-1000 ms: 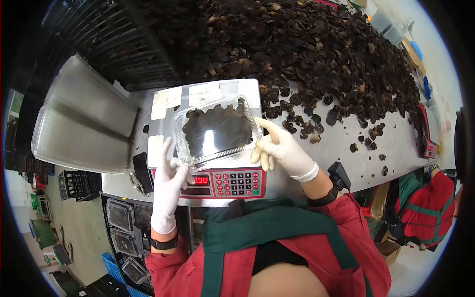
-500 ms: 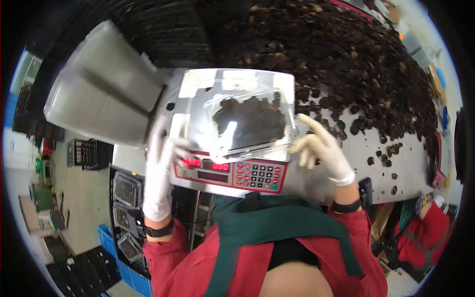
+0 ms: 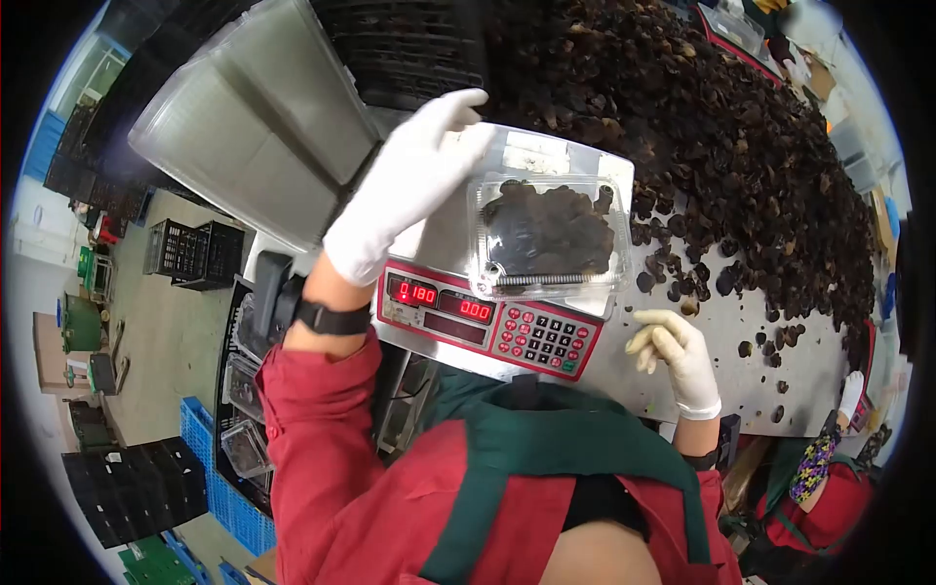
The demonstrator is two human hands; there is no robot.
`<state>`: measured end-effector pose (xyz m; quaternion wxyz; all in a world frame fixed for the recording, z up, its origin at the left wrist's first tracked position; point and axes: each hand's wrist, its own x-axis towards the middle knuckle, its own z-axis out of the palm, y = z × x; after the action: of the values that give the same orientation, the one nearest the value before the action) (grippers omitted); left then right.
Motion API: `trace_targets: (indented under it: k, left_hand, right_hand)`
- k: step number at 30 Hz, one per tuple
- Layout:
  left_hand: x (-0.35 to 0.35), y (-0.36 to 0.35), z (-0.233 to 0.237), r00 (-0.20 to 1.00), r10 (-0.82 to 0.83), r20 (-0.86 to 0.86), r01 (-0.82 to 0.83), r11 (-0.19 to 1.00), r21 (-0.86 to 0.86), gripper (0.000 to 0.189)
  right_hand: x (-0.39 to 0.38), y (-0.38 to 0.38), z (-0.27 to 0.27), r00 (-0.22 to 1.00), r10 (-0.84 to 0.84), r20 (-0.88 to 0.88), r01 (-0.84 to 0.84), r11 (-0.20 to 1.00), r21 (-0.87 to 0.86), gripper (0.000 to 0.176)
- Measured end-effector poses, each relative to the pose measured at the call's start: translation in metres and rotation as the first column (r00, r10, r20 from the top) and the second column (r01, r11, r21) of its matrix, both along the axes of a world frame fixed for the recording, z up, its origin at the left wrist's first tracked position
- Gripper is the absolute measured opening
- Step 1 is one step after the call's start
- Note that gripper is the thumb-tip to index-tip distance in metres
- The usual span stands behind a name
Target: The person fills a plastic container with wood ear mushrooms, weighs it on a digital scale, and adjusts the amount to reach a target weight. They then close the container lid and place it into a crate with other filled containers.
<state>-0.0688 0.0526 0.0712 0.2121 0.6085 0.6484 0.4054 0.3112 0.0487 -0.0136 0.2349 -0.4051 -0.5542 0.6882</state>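
Note:
A clear plastic box (image 3: 551, 234) of dark, fungus-like pieces rests on the metal plate of a red-framed scale (image 3: 541, 336), whose display is lit red. My left hand (image 3: 419, 171), in a white glove, reaches over the plate's left corner, fingers apart and holding nothing. To the right of the scale, my right hand (image 3: 678, 356), also gloved, hovers above the metal table with loosely curled fingers, apart from the box and with nothing visible in it.
Stacked clear containers (image 3: 244, 117) stand at the upper left. A large dark heap (image 3: 702, 136) covers the back and right of the table (image 3: 653, 390). At the far right are another person's gloved hand (image 3: 850, 395) and red clothing. Crates lie lower left.
My left hand has moved up and right, from beside the scale to above its plate. My right hand has drawn back from the box. The view has shifted somewhat.

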Motion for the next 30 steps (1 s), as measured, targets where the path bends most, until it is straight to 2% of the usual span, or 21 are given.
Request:
trace_targets:
  k: [2, 4, 5, 6, 8, 10, 12, 13, 14, 15, 16, 18, 19, 22, 24, 26, 28, 30]
  left_hand:
    - [0.002, 0.014, -0.022, 0.999, -0.038, -0.034, 0.038, 0.999, -0.011, 0.048]
    - [0.005, 0.016, -0.036, 0.990, -0.037, -0.139, 0.031, 0.999, -0.043, 0.045]
    - [0.007, 0.016, -0.045, 1.000, -0.021, -0.001, 0.021, 0.995, -0.100, 0.046]
    - [0.009, 0.013, -0.047, 1.000, -0.008, -0.001, 0.008, 0.995, -0.096, 0.046]
    - [0.008, 0.002, -0.047, 0.979, -0.161, -0.123, 0.122, 0.953, -0.277, 0.046]
    - [0.025, -0.032, -0.031, 0.979, -0.012, -0.203, -0.027, 0.982, -0.188, 0.046]
    - [0.026, -0.068, -0.034, 0.996, 0.043, -0.077, -0.055, 0.986, -0.155, 0.046]
    - [0.026, -0.085, -0.044, 0.994, 0.094, -0.055, -0.097, 0.993, -0.060, 0.048]
    - [0.026, -0.105, -0.048, 0.984, 0.103, 0.147, -0.080, 0.984, -0.158, 0.043]
    - [0.029, -0.128, -0.052, 0.940, 0.208, 0.270, -0.142, 0.959, -0.243, 0.038]
    - [0.031, -0.150, -0.059, 0.871, 0.309, 0.382, -0.184, 0.926, -0.331, 0.034]
    - [0.027, -0.190, -0.082, 0.685, 0.339, 0.645, -0.318, 0.936, -0.153, 0.024]
    - [0.018, -0.213, -0.087, 0.554, 0.413, 0.723, -0.400, 0.894, -0.204, 0.022]
    - [-0.019, -0.305, -0.104, 0.183, 0.530, 0.828, -0.652, 0.696, -0.302, 0.022]
    - [-0.049, -0.378, -0.123, 0.169, 0.641, 0.748, -0.869, 0.456, -0.194, 0.025]
    - [-0.054, -0.436, -0.104, 0.105, 0.733, 0.672, -0.976, 0.206, -0.074, 0.029]
    - [-0.066, -0.512, -0.120, -0.082, 0.864, 0.497, -0.987, -0.138, 0.077, 0.033]
    - [-0.086, -0.605, -0.164, -0.280, 0.892, 0.355, -0.845, -0.404, 0.349, 0.037]
  right_hand:
    - [-0.015, 0.000, 0.009, 0.995, 0.092, 0.036, -0.091, 0.995, -0.050, 0.030]
    - [-0.030, -0.001, 0.016, 0.989, 0.145, 0.037, -0.143, 0.989, -0.049, 0.030]
    - [-0.039, -0.001, 0.019, 0.984, 0.174, 0.042, -0.171, 0.983, -0.064, 0.031]
    - [-0.046, -0.001, 0.022, 0.977, 0.206, 0.047, -0.202, 0.976, -0.080, 0.031]
    - [-0.059, -0.002, 0.027, 0.965, 0.258, 0.032, -0.256, 0.964, -0.072, 0.031]
    - [-0.067, -0.001, 0.022, 0.970, 0.234, 0.062, -0.231, 0.972, -0.049, 0.030]
    - [-0.068, 0.000, 0.020, 0.966, 0.240, 0.095, -0.239, 0.971, -0.026, 0.031]
    - [-0.067, -0.001, 0.015, 0.964, 0.252, 0.080, -0.254, 0.967, 0.016, 0.033]
    - [-0.066, -0.002, 0.013, 0.965, 0.254, 0.069, -0.258, 0.964, 0.059, 0.036]
    - [-0.070, -0.004, 0.015, 0.957, 0.282, 0.065, -0.286, 0.956, 0.058, 0.036]
    - [-0.073, -0.006, 0.018, 0.936, 0.352, 0.013, -0.352, 0.935, 0.045, 0.039]
    - [-0.083, -0.008, 0.023, 0.898, 0.438, -0.041, -0.437, 0.899, 0.035, 0.043]
    - [-0.091, -0.009, 0.025, 0.865, 0.499, -0.049, -0.499, 0.866, 0.028, 0.045]
    - [-0.109, -0.011, 0.027, 0.803, 0.594, -0.044, -0.595, 0.804, 0.003, 0.044]
    - [-0.113, -0.011, 0.023, 0.794, 0.607, 0.025, -0.608, 0.794, 0.012, 0.040]
    - [-0.115, -0.010, 0.023, 0.773, 0.634, 0.029, -0.634, 0.773, -0.003, 0.038]
    - [-0.115, -0.010, 0.023, 0.774, 0.631, 0.055, -0.632, 0.775, 0.000, 0.038]
    - [-0.114, -0.011, 0.022, 0.770, 0.636, 0.051, -0.637, 0.771, 0.010, 0.037]
